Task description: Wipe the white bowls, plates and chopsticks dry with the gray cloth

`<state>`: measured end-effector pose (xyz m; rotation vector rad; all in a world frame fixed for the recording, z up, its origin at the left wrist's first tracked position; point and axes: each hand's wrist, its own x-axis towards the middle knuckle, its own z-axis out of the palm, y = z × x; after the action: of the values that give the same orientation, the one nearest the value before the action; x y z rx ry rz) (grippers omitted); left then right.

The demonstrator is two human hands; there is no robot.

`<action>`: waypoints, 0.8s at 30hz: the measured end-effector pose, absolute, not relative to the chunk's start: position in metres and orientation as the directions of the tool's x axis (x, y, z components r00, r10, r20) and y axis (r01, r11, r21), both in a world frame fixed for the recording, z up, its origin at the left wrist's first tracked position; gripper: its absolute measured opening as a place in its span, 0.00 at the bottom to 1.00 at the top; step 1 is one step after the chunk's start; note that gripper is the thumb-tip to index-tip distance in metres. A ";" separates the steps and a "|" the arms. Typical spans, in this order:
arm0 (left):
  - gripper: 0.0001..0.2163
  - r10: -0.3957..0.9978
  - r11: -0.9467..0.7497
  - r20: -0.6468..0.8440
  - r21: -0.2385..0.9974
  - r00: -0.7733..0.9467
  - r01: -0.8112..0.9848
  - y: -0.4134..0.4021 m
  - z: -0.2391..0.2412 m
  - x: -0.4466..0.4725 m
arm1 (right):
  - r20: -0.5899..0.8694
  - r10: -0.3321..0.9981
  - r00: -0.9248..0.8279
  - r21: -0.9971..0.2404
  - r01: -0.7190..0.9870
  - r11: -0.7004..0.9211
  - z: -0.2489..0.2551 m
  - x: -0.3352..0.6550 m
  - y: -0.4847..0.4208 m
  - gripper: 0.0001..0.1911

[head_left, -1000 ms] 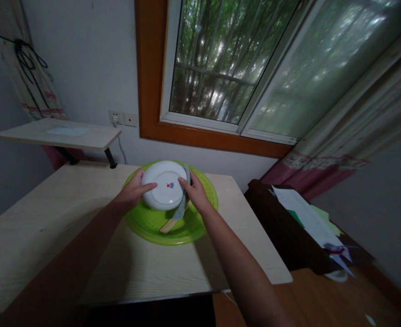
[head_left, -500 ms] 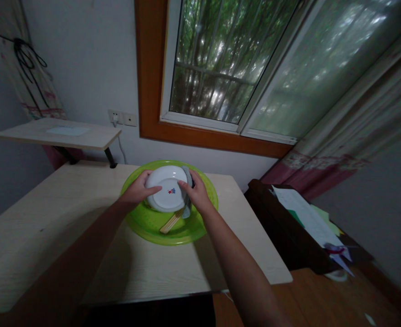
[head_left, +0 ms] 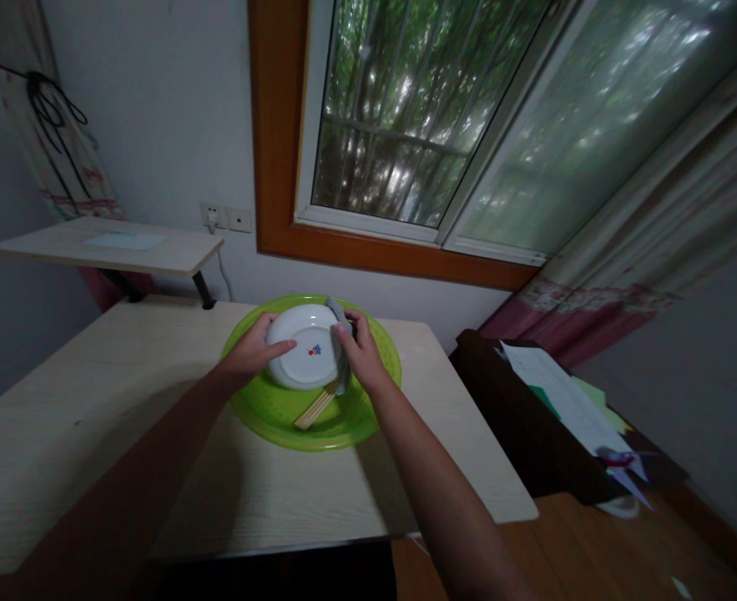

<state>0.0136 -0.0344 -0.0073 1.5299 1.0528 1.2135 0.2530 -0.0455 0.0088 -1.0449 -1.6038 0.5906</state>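
A white plate (head_left: 303,355) is tilted so that its underside, with a small red and blue mark, faces me. My left hand (head_left: 256,349) grips its left edge, thumb across the underside. At the right rim, my right hand (head_left: 356,344) is closed on a grey cloth (head_left: 343,367), pressed along the plate's edge. Both hands are over a round green basin (head_left: 336,436). Inside the basin, below the plate, lie several light wooden chopsticks (head_left: 315,409), their far ends hidden by the plate and cloth.
The basin stands on a pale wooden table (head_left: 174,367). A small raised shelf (head_left: 186,255) on black legs is at the back left. Right of the table, papers (head_left: 568,401) lie on a dark brown piece of furniture (head_left: 499,401). A window is behind.
My right thumb has shifted right from the plate's underside towards its rim. The cloth has moved slightly, its top end now standing higher. My left hand holds the plate nearly still.
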 end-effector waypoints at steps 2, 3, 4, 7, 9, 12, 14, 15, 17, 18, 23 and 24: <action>0.28 0.962 -0.238 0.227 0.969 0.155 0.059 -0.037 -0.004 0.015 | 0.522 0.853 0.000 -0.810 0.314 0.496 0.010 0.254 -0.045 0.19; 0.27 0.962 -0.240 0.231 0.970 0.147 0.043 -0.038 -0.002 0.015 | 0.528 0.849 0.022 -0.810 0.312 0.496 0.010 0.255 -0.044 0.18; 0.27 0.962 -0.243 0.237 0.970 0.135 0.027 -0.039 0.000 0.016 | 0.528 0.848 0.048 -0.814 0.312 0.489 0.010 0.255 -0.042 0.18; 0.27 0.965 -0.252 0.253 0.967 0.071 -0.022 -0.042 0.001 0.016 | 0.496 0.862 0.104 -0.836 0.324 0.442 0.009 0.258 -0.037 0.17; 0.27 0.966 -0.252 0.254 0.966 0.040 -0.053 -0.042 0.001 0.015 | 0.482 0.869 0.111 -0.841 0.336 0.423 0.007 0.259 -0.034 0.17; 0.26 0.965 -0.259 0.262 0.962 0.020 -0.089 -0.042 0.000 0.014 | 0.482 0.869 0.112 -0.841 0.335 0.424 0.006 0.260 -0.033 0.17; 0.24 0.962 -0.272 0.274 0.955 0.002 -0.120 -0.042 0.000 0.013 | 0.481 0.868 0.122 -0.845 0.330 0.422 0.005 0.259 -0.033 0.17; 0.23 0.961 -0.276 0.277 0.951 -0.012 -0.140 -0.042 0.000 0.013 | 0.482 0.867 0.126 -0.845 0.330 0.421 0.005 0.259 -0.033 0.17; 0.23 0.964 -0.265 0.263 0.947 -0.037 -0.180 -0.042 0.001 0.014 | 0.487 0.864 0.124 -0.841 0.332 0.427 0.004 0.257 -0.034 0.17; 0.24 0.968 -0.253 0.249 0.948 -0.043 -0.195 -0.043 0.002 0.014 | 0.493 0.863 0.116 -0.838 0.329 0.435 0.004 0.256 -0.035 0.16; 0.24 0.980 -0.199 0.193 0.949 -0.048 -0.246 -0.045 0.006 0.014 | 0.577 0.816 0.029 -0.782 0.306 0.543 0.008 0.254 -0.038 0.13; 0.24 0.981 -0.192 0.185 0.947 -0.052 -0.258 -0.045 0.006 0.014 | 0.599 0.801 0.012 -0.761 0.319 0.564 0.010 0.254 -0.039 0.13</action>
<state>0.0137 -0.0450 0.0060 1.1296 0.9323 1.4813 0.2540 -0.0387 0.0098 -0.9771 -1.5707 0.4892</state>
